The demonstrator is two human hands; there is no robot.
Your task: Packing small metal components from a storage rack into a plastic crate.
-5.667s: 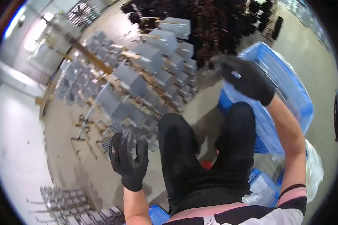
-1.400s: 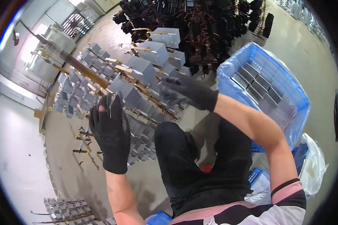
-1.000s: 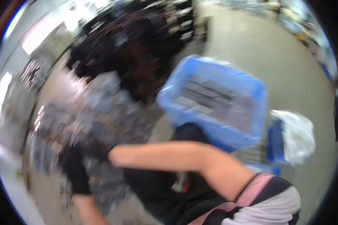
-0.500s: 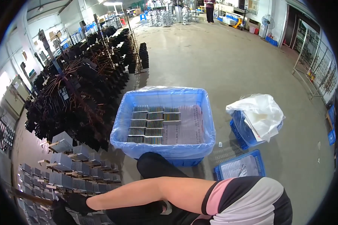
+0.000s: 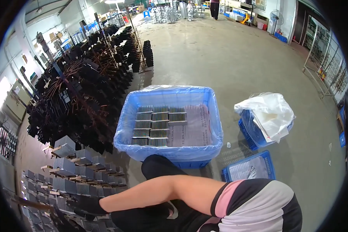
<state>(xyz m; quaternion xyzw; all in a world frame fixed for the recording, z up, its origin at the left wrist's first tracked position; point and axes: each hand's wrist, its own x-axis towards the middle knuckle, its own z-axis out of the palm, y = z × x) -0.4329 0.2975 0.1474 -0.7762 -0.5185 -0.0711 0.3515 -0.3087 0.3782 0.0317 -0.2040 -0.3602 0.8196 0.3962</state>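
My right forearm reaches across to the lower left, and my right hand (image 5: 88, 205), in a black glove, is at a rack of grey finned metal blocks (image 5: 64, 185) that look like heat sinks. Its fingers blend into the dark parts there, so what they grip is unclear. My left hand (image 5: 62, 219), also black-gloved, is lower down beside a brown bar (image 5: 31, 202) and mostly lost in shadow. In front of me a blue crate (image 5: 168, 150) lined with clear plastic holds rows of similar finned blocks on a printed sheet.
Racks hung with black parts (image 5: 81, 85) stand on the left. Right of the crate are a blue basket under a white plastic bag (image 5: 266, 112) and a low blue tray (image 5: 247, 168). A wire-frame rack (image 5: 317, 65) and a person (image 5: 214, 9) are farther off.
My right hand has shifted slightly to the right and up along the rack, its elbow rising a little. The far person has moved slightly. The crate's contents look the same.
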